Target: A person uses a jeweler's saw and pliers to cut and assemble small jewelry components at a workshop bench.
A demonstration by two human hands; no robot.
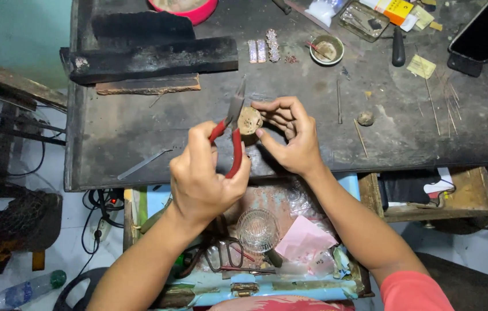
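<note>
Left fingers (206, 144): wrapping around the red handles of the pliers (229, 129), squeezing them narrow, thumb side up.
Left hand (200, 175): hovering over the near edge of the workbench (117, 132), wrist coming up from the lower left.
Plier jaws: pointing up and away, the tip running just beside the left rim of the round piece; whether they are biting its edge I cannot tell.
Right fingers (278, 109): curling round the small round tan piece (249, 121), thumb below, fingertips on top and behind, holding it firm.
Right hand (293, 138): lifting the piece clear above the bench top, close against the pliers.
Step in hand: judging by the grip, the person is working the rim of the round piece with the pliers while the other hand is steadying it.
Next move calls for: a steady hold on the piece and a small, controlled squeeze or twist at the tip, since the two hands are working almost touching.
Bench behind: a small bowl (325, 49), a strip of sparkling beaded pieces (264, 49), thin metal rods (442, 101) and dark blocks (152, 57) are lying well apart from the hands.
Below the hands: an open drawer is holding a clear glass cup (258, 230), pink paper (304, 239) and scissors (226, 256).
</note>
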